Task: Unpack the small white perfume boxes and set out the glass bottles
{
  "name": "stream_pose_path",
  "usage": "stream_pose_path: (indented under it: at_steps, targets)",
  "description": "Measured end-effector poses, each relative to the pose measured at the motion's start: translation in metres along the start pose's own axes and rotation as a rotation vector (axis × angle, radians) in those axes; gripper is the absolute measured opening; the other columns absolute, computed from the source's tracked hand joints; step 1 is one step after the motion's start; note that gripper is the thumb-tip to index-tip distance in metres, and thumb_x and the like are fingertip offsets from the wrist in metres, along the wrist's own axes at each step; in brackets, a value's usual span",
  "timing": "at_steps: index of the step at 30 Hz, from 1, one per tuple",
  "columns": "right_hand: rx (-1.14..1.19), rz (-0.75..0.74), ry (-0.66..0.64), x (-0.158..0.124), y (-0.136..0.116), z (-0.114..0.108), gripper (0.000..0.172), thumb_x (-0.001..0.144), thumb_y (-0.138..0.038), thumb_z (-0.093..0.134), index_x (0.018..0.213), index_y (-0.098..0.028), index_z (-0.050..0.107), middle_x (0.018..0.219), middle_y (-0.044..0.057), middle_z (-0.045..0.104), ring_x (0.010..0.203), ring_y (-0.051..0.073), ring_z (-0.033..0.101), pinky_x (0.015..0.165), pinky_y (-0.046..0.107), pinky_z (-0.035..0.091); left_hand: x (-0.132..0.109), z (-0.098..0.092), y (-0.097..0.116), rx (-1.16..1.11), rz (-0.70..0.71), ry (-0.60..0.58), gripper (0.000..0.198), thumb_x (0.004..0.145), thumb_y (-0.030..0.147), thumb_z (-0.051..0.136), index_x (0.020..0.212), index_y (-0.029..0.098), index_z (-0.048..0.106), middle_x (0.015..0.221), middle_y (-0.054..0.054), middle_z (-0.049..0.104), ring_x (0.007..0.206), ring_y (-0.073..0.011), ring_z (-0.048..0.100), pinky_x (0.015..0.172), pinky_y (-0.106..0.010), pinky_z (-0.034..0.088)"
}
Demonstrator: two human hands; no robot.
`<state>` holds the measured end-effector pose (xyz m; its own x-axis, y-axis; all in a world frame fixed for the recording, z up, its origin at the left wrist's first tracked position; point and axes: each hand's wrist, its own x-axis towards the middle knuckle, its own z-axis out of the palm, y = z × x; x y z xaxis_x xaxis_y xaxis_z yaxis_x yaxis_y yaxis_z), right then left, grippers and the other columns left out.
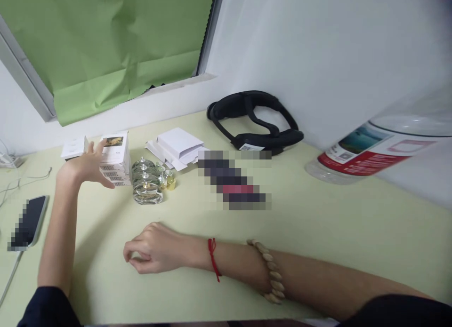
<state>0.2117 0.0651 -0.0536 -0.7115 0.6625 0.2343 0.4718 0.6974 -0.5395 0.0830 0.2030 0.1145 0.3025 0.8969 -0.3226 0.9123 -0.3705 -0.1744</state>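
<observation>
Stacked white boxes [116, 154] lie flat on the pale surface [197, 223], their printed ends turned to the person; their long axis seems to run away from the person, though fingers cover part of it. The left hand [86, 168] is the nearer one, at the left front edge of the boxes, which lie just to its right. This hand is wide open, fingers spread and thumb apart; I see nothing held in it, and whether it touches the boxes I cannot tell. The right hand [152, 249] is well in front of the boxes and somewhat to their right, loosely curled, with nothing visible inside. Just right of the boxes stands a row of glass bottles [147, 194], and beyond it small yellow bottles [170, 181]. Behind these, right of the boxes, lies white packaging [180, 142]. Farther right is a black headset [278, 139].
</observation>
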Motion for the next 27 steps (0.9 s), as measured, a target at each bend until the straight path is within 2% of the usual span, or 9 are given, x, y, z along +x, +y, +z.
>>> stream_pose_path:
  at_steps: [3,6,11,14,19,23,27]
  targets:
    - [0.001,0.008,-0.015,0.0,-0.002,-0.002,0.016,0.084,-0.025,0.061,0.097,-0.023,0.071,0.065,-0.006,0.066,0.057,0.01,0.056,0.053,0.022,0.026,0.003,0.001,-0.005,-0.028,-0.003,-0.038,0.131,0.061,0.049,0.073,0.156,0.027,-0.015,0.163,-0.017,0.01,0.137,-0.0353,0.043,0.107,-0.04,0.041]
    - [-0.008,0.018,-0.027,0.0,-0.002,-0.002,0.017,0.084,-0.025,0.061,0.098,-0.023,0.071,0.066,-0.006,0.066,0.058,0.01,0.057,0.053,0.022,0.026,0.003,0.0,-0.004,-0.078,0.011,-0.035,0.121,0.068,0.044,0.07,0.157,0.03,-0.011,0.159,-0.015,0.024,0.129,-0.0308,0.052,0.101,-0.035,0.046]
    - [-0.019,0.022,-0.033,0.0,-0.001,0.0,0.017,0.084,-0.026,0.062,0.098,-0.024,0.071,0.066,-0.007,0.066,0.057,0.01,0.057,0.053,0.023,0.026,-0.004,-0.005,0.005,-0.166,-0.014,-0.04,0.105,0.076,0.032,0.063,0.157,0.033,-0.004,0.155,-0.014,0.028,0.098,-0.0201,0.067,0.084,-0.03,0.054]
    - [-0.016,0.019,-0.03,0.0,-0.001,-0.001,0.017,0.084,-0.026,0.061,0.099,-0.024,0.071,0.067,-0.006,0.067,0.059,0.01,0.058,0.054,0.023,0.026,-0.007,-0.007,0.009,-0.179,-0.036,-0.044,0.1,0.08,0.026,0.06,0.157,0.033,-0.004,0.153,-0.015,0.03,0.083,-0.0161,0.068,0.077,-0.029,0.055]
    - [-0.011,0.022,-0.045,0.0,-0.002,-0.002,0.018,0.085,-0.025,0.06,0.099,-0.024,0.071,0.069,-0.006,0.068,0.06,0.011,0.059,0.054,0.024,0.026,-0.005,-0.007,0.011,-0.193,-0.046,-0.054,0.098,0.084,0.025,0.06,0.157,0.034,-0.005,0.151,-0.016,0.035,0.076,-0.0138,0.068,0.075,-0.028,0.055]
    - [-0.013,0.032,-0.051,0.0,-0.002,-0.002,0.018,0.084,-0.024,0.061,0.099,-0.024,0.071,0.069,-0.006,0.068,0.06,0.01,0.058,0.055,0.024,0.026,-0.002,-0.005,0.011,-0.195,-0.034,-0.068,0.099,0.086,0.024,0.058,0.155,0.038,-0.011,0.152,-0.015,0.036,0.078,-0.0142,0.069,0.075,-0.027,0.055]
    - [-0.006,0.022,-0.042,0.0,-0.001,-0.001,0.017,0.084,-0.024,0.061,0.099,-0.024,0.071,0.068,-0.007,0.067,0.06,0.01,0.058,0.055,0.024,0.027,0.0,-0.003,0.01,-0.199,-0.023,-0.068,0.099,0.087,0.023,0.057,0.155,0.037,-0.014,0.151,-0.016,0.039,0.083,-0.0158,0.07,0.073,-0.025,0.055]
